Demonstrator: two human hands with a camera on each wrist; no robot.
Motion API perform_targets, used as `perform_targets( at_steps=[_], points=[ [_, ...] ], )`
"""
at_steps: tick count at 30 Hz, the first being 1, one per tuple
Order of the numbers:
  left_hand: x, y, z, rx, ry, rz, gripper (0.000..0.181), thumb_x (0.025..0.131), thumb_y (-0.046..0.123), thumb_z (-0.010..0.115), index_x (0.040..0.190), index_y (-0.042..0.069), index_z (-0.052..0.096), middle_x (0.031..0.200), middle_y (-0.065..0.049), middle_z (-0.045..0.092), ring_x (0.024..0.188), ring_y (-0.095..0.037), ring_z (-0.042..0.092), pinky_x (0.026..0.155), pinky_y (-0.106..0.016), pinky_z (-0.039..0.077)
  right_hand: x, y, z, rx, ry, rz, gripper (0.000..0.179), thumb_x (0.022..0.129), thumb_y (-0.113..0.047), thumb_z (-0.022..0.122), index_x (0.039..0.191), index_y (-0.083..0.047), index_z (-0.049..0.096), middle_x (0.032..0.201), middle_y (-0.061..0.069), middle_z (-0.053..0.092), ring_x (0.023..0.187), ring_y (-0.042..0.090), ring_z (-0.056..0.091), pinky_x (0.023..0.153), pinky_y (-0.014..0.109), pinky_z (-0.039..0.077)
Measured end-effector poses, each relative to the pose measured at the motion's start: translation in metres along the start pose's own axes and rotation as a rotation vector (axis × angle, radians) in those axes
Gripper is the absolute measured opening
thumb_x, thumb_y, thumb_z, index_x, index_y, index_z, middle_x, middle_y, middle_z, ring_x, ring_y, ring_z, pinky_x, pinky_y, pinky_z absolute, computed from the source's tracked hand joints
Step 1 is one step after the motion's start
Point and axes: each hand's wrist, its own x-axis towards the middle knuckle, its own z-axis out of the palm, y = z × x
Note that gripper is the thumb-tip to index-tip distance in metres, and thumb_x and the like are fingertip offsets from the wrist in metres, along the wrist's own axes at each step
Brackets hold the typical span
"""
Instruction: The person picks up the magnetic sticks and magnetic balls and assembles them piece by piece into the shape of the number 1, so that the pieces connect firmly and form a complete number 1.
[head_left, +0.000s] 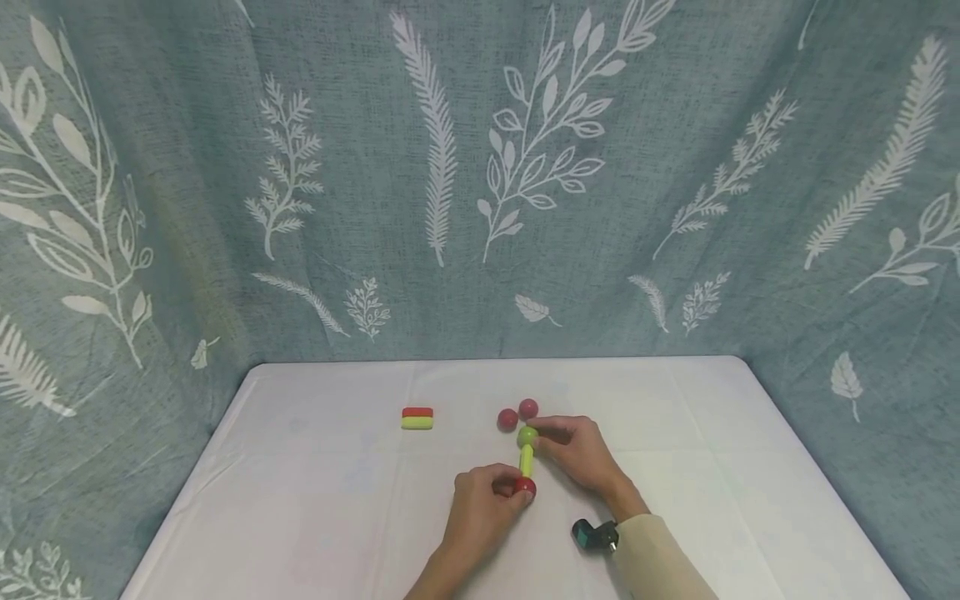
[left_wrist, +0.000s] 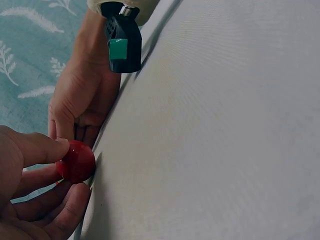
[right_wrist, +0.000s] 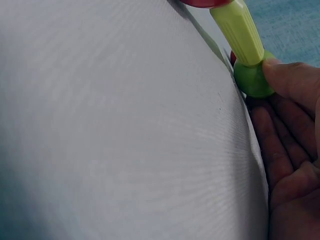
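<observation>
While left hand [head_left: 477, 510] holds red ball [head_left: 527, 483], leaf-print curtain [head_left: 465, 308] backs white tabletop [head_left: 315, 483]

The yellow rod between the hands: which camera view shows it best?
The right wrist view: the yellow rod appears large there, its grooves visible. The head view shows it small; the left wrist view does not show it.

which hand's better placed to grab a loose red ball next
Right hand, likely: holding the green ball, it is nearer the loose red balls than the left hand, gripping the third red ball.
</observation>
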Motion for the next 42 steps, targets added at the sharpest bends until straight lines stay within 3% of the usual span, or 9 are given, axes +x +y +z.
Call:
perform_targets(
  at_steps=[21, 26, 30, 33, 38, 42],
  points=[
    [0.001, -0.003, -0.003, 0.002, -0.029, 0.012, 0.025, 0.090, 0.008, 0.089, 0.114, 0.004, 0.082, 0.088, 0.004, 0.077, 0.075, -0.004, 0.064, 0.067, -0.017, 0.054, -0.001, -0.002, 0.001, -0.016, 0.021, 0.018, 0.033, 0.097, -0.013, 0.083, 0.129, -0.022, 0.081, 0.132, -0.005, 0.080, 0.135, 0.024, 0.071, 0.116, 0.051, 0.054],
    [0.003, -0.003, -0.004, 0.006, -0.043, -0.006, 0.027, 0.091, 0.010, 0.088, 0.116, 0.005, 0.082, 0.087, 0.005, 0.075, 0.076, -0.005, 0.063, 0.067, -0.018, 0.053, -0.006, -0.006, 0.002, -0.040, 0.055, 0.036, 0.040, 0.098, -0.014, 0.082, 0.137, -0.019, 0.077, 0.141, -0.001, 0.076, 0.138, 0.025, 0.068, 0.117, 0.049, 0.054],
    [0.002, -0.004, -0.004, 0.000, -0.040, -0.004, 0.026, 0.090, 0.009, 0.089, 0.116, 0.006, 0.083, 0.087, 0.005, 0.076, 0.076, -0.005, 0.064, 0.067, -0.018, 0.053, -0.021, -0.010, 0.002, -0.088, 0.118, 0.051, 0.039, 0.097, -0.014, 0.082, 0.136, -0.017, 0.077, 0.139, 0.002, 0.077, 0.136, 0.028, 0.070, 0.116, 0.051, 0.055],
    [0.002, -0.006, -0.003, -0.010, -0.036, 0.011, 0.025, 0.090, 0.009, 0.089, 0.114, 0.006, 0.083, 0.087, 0.004, 0.078, 0.075, -0.004, 0.065, 0.067, -0.018, 0.054, -0.034, -0.012, 0.002, -0.104, 0.138, 0.071, 0.035, 0.096, -0.013, 0.083, 0.130, -0.018, 0.080, 0.131, 0.000, 0.080, 0.128, 0.025, 0.075, 0.110, 0.044, 0.059],
    [0.001, -0.008, -0.004, -0.033, -0.040, 0.036, 0.024, 0.090, 0.009, 0.089, 0.113, 0.005, 0.083, 0.087, 0.002, 0.079, 0.074, -0.004, 0.066, 0.067, -0.018, 0.056, -0.053, -0.018, 0.005, -0.051, 0.083, 0.117, 0.027, 0.096, -0.014, 0.085, 0.122, -0.020, 0.082, 0.121, -0.001, 0.083, 0.116, 0.019, 0.079, 0.097, 0.026, 0.063],
    [0.001, -0.008, -0.004, -0.035, -0.051, 0.033, 0.023, 0.091, 0.009, 0.087, 0.114, 0.006, 0.083, 0.087, 0.004, 0.079, 0.074, -0.003, 0.067, 0.067, -0.017, 0.056, -0.060, -0.023, 0.007, -0.063, 0.053, 0.106, 0.024, 0.096, -0.017, 0.085, 0.120, -0.018, 0.083, 0.119, -0.001, 0.083, 0.113, 0.018, 0.079, 0.094, 0.022, 0.062]
  ],
)
